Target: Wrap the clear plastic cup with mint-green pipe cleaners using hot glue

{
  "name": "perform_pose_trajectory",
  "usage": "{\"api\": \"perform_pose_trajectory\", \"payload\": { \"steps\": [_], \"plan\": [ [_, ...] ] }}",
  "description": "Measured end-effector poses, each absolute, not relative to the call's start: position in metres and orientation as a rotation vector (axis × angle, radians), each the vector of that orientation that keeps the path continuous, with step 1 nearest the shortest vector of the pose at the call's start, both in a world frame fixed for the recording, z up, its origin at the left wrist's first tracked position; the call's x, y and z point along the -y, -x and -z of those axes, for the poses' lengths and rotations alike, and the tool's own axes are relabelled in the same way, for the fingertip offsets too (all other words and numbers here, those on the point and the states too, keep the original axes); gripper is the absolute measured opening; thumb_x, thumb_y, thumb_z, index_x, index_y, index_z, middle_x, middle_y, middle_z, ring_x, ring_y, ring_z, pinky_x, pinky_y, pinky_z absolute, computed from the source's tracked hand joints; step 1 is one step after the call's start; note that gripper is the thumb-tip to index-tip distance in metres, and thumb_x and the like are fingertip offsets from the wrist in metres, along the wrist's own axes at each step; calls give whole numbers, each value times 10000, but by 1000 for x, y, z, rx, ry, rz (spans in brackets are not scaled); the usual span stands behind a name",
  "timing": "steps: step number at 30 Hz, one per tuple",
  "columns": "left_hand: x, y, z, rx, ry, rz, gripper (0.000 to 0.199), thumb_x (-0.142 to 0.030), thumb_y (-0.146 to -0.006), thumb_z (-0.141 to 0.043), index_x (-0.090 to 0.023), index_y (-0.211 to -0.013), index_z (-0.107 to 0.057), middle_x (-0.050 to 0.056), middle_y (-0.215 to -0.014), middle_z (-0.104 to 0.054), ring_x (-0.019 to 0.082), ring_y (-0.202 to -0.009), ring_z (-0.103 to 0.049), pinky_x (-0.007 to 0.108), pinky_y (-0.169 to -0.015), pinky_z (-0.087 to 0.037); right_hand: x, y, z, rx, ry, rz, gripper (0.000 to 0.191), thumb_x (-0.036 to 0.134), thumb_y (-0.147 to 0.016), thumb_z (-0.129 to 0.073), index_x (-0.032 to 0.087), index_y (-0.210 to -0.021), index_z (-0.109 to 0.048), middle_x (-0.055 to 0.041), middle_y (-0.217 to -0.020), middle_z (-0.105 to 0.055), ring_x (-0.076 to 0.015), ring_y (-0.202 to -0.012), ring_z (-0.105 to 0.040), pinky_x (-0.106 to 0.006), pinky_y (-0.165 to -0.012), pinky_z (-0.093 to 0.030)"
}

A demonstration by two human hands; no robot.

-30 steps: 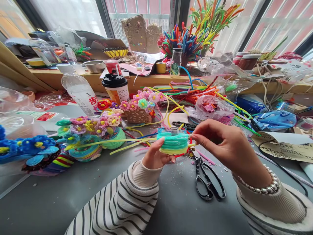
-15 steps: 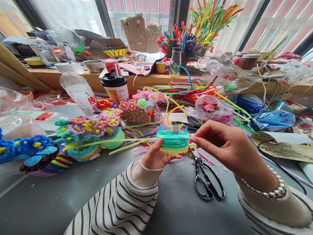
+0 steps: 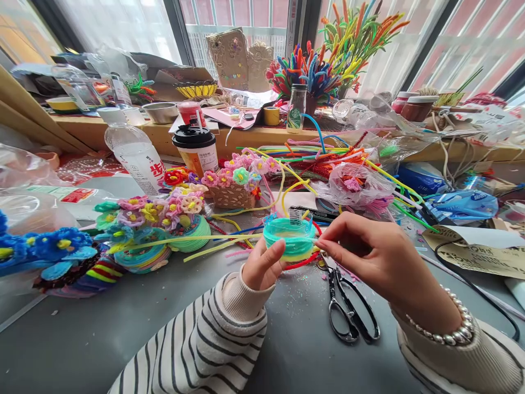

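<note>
A small clear plastic cup (image 3: pixel 289 246) is wrapped round with turquoise pipe cleaner above a yellow band; a barcode shows at its rim. My left hand (image 3: pixel 264 262) grips it from the left, thumb in front, the other fingers partly hidden. Long pale yellow pipe cleaners (image 3: pixel 197 239) stretch leftward from behind that hand. At the cup's right side my right hand (image 3: pixel 365 254) pinches a thin pale pipe cleaner end between thumb and forefinger. Black-handled scissors (image 3: pixel 342 306) lie on the table just below, their blades partly hidden by the cup and hand.
Finished flower pots (image 3: pixel 143 249) of pipe cleaner stand at the left, beside a flower-filled box (image 3: pixel 232 196). Behind them are a lidded drink cup (image 3: pixel 196 150) and a water bottle (image 3: pixel 133 156). Loose pipe cleaners (image 3: pixel 328 153) spread across the back. Printed paper (image 3: pixel 476 251) lies right.
The cup has tipped so that more of its open top shows. My left thumb has shifted right and up across its side; my right hand keeps its pinch beside the cup.
</note>
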State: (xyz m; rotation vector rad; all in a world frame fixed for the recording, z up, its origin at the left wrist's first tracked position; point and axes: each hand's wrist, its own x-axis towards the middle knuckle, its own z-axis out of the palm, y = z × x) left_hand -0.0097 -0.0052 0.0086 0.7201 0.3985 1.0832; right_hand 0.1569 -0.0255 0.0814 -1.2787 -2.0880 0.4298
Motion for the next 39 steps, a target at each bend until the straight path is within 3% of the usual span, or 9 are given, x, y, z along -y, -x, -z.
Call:
{"api": "perform_pose_trajectory", "payload": {
  "steps": [4,10,18,27,34,39],
  "plan": [
    [5,10,-9,-431,-715,-1077,523,-331,-699,-660,-176,-1178,-517,60,-1025,-675,240,-1054,-569,377,-969,-390,26,-156,-81,2106,1277,-394,81,223,-788,-554,174,-728,-578,37,-564,-562,-47,-430,-421,-153,-391,-315],
    [5,8,-9,-354,-700,-1053,357,-342,-717,-633,-156,-1022,-612,63,-1022,-674,230,-994,-600,355,-906,-432,26,-154,-83,2126,1271,-411,81,204,-788,-548,174,-717,-575,24,-625,-609,-63,-502,-496,-156,-461,-374],
    [4,12,-11,-349,-675,-1000,310,-345,-780,-556,-166,-1024,-623,60,-1023,-675,241,-1007,-590,379,-896,-429,25,-154,-81,2135,1268,-412,80,204,-784,-553,172,-713,-571,29,-604,-594,-61,-484,-484,-153,-447,-360],
    [7,12,-12,-305,-714,-1005,322,-358,-747,-603,-168,-1004,-641,45,-1026,-681,224,-998,-600,326,-887,-440,33,-155,-87,2157,1254,-322,90,207,-789,-554,172,-713,-586,24,-603,-613,-57,-478,-500,-155,-468,-377],
    [8,12,-14,-296,-746,-999,431,-322,-734,-596,-164,-1134,-562,53,-1036,-675,253,-1050,-572,383,-964,-385,35,-154,-87,2186,1223,-260,91,201,-788,-555,182,-700,-575,34,-565,-585,-48,-421,-438,-159,-414,-336],
    [9,13,-11,-312,-771,-1005,385,-338,-731,-573,-149,-1066,-596,70,-1064,-659,283,-1093,-539,412,-977,-367,35,-154,-85,2185,1225,-265,85,195,-786,-554,185,-704,-576,34,-566,-581,-49,-412,-429,-165,-408,-332]
  ]
}}
